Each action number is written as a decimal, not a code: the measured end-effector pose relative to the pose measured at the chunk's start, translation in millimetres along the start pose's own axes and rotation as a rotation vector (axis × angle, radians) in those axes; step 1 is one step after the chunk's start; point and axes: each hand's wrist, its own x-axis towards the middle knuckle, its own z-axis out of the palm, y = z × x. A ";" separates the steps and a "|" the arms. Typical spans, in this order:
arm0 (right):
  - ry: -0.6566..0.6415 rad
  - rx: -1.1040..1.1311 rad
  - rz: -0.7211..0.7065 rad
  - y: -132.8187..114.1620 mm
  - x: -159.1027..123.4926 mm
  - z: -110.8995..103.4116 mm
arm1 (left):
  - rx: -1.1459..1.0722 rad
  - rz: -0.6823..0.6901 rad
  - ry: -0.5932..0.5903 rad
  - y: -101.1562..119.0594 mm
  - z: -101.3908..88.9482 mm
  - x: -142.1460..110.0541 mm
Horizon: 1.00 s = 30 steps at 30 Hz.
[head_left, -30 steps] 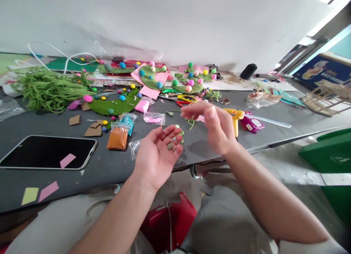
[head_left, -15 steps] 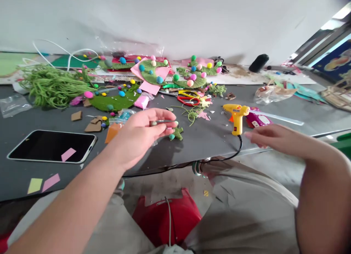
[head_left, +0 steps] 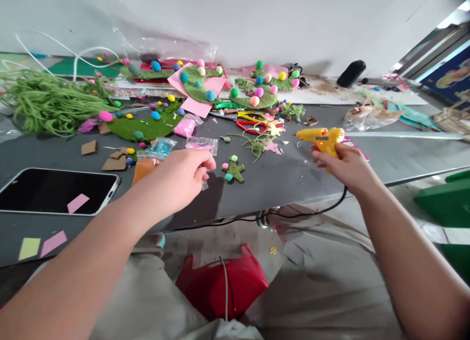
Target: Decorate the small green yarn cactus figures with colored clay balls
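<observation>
In my right hand [head_left: 348, 166] is a yellow glue gun [head_left: 319, 134], held by its handle with the nozzle pointing left. A clear glue stick [head_left: 407, 135] stretches out from its rear, and a black cord [head_left: 330, 207] hangs below. My left hand [head_left: 187, 176] is closed above the table, fingers curled and pinched together; whatever they hold is hidden. Just right of it lies a small green yarn star [head_left: 237, 171] with a pink, a pale green and a teal pompom on it. Beyond it rests a small grey-green oval piece [head_left: 225, 139].
Red-handled pliers [head_left: 252, 126] and green yarn scraps [head_left: 257, 147] lie behind the star. Green yarn [head_left: 47, 100], pompom-covered green shapes [head_left: 200, 88] and a plastic bag [head_left: 370, 116] line the back. A phone [head_left: 47, 191] lies at the left, a red stool [head_left: 223, 288] below.
My right hand has swung right and picked up the glue gun from the table. My left hand went from palm-up to palm-down and curled, moving away from the star, which now lies in plain view.
</observation>
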 end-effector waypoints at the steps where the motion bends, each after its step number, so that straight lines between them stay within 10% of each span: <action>1: -0.045 0.159 0.008 -4.0 -5.8 1.6 | 0.054 0.027 0.031 -1.0 0.7 -1.3; 11: -0.618 0.146 -0.007 -38.6 -46.4 43.7 | 0.174 0.175 0.144 -11.6 18.5 -5.4; 30: -0.513 -0.093 -0.170 -39.9 -55.5 59.7 | 0.263 0.226 0.133 -11.2 28.8 -7.2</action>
